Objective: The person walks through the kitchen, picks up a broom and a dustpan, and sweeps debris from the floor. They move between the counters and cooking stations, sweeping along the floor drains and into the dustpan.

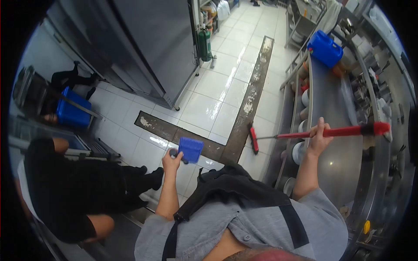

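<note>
My left hand is closed around the dark handle of a blue dustpan. The pan hangs over the near corner of the dark floor channel. At the right, my right hand wraps the red shaft of a long-handled floor tool, thumb laid along it. The shaft runs leftward over the steel counter's edge. Its narrow red-and-black head sits at the floor beside the channel; whether it has bristles or a rubber blade I cannot tell. Whitish debris lies scattered in the channel.
A person in black stands close on my left. Tall steel cabinet and green cylinder are ahead. A steel counter with pots beneath and a blue jerrycan runs along the right. White floor tiles shine as if wet.
</note>
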Tool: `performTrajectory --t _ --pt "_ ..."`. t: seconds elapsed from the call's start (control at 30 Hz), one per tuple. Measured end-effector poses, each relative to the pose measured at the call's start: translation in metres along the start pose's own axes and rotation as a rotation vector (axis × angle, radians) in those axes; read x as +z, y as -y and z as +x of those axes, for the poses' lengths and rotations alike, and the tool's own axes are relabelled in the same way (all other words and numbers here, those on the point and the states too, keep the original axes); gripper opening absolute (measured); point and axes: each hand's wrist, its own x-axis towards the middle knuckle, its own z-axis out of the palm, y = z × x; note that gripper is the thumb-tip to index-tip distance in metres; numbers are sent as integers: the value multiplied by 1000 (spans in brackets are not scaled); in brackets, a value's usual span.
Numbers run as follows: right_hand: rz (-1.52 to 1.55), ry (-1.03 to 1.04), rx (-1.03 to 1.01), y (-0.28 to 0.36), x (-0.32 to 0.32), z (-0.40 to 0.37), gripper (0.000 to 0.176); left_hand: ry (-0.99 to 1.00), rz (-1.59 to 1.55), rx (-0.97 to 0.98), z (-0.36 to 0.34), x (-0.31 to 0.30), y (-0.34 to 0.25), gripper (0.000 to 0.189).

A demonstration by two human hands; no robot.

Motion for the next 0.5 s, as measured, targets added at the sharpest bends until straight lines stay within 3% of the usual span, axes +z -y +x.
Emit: performTrajectory --t 0.07,0.2,0.3,0.37,0.5 --pt "-17 -63 5 -17 4 10 39 42 20 22 49 6 -48 30" --pt "-34 -217 21 -69 22 46 40 99 -1 18 155 48 -62 31" --pt "-21 -243 22 -108 51 103 40 37 22 89 214 68 -88 29" --pt "12 -284 21 -130 82 153 39 83 -244 -149 250 82 -92 26" --pt "-9 -181 123 -174 158 253 35 32 -390 -180 305 102 -123 25"
